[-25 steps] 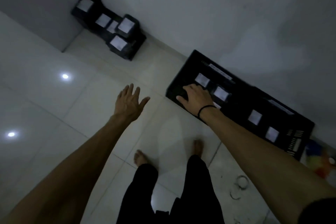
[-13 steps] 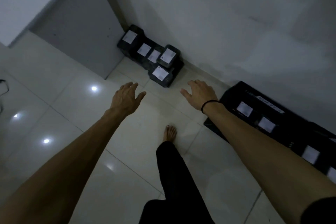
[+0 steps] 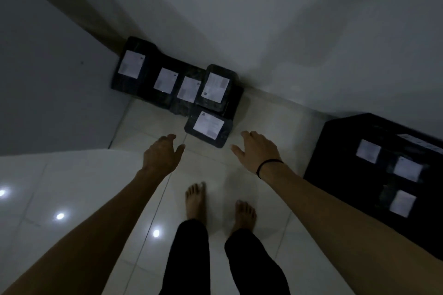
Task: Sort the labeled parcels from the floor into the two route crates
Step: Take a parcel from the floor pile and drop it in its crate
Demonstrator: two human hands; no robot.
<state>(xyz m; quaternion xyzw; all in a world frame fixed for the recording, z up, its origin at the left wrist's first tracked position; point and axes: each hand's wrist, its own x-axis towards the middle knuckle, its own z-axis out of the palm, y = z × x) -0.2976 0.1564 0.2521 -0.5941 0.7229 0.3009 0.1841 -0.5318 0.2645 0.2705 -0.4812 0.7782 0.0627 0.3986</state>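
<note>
Several black parcels with white labels lie on the floor against the wall. The nearest parcel [image 3: 208, 129] carries a label marked A. Behind it a parcel [image 3: 216, 88] rests on top of others, and further parcels [image 3: 131, 67] stretch to the left. My left hand [image 3: 161, 154] hovers just left of the nearest parcel, fingers apart, holding nothing. My right hand [image 3: 257, 151], with a black band on the wrist, hovers just to its right, also empty. A black crate [image 3: 335, 151] at the right edge holds three labelled parcels [image 3: 368, 151].
A white wall [image 3: 287, 31] runs behind the parcels and crate. A grey panel [image 3: 48, 91] stands at the left, meeting the wall in a corner. My bare feet [image 3: 196, 201] stand on glossy white tiles just short of the parcels. Ceiling lights reflect in the floor at lower left.
My right hand left the crate and swung left. I stepped toward the pile of parcels, and both hands now flank the nearest one. The crate has slid to the right edge.
</note>
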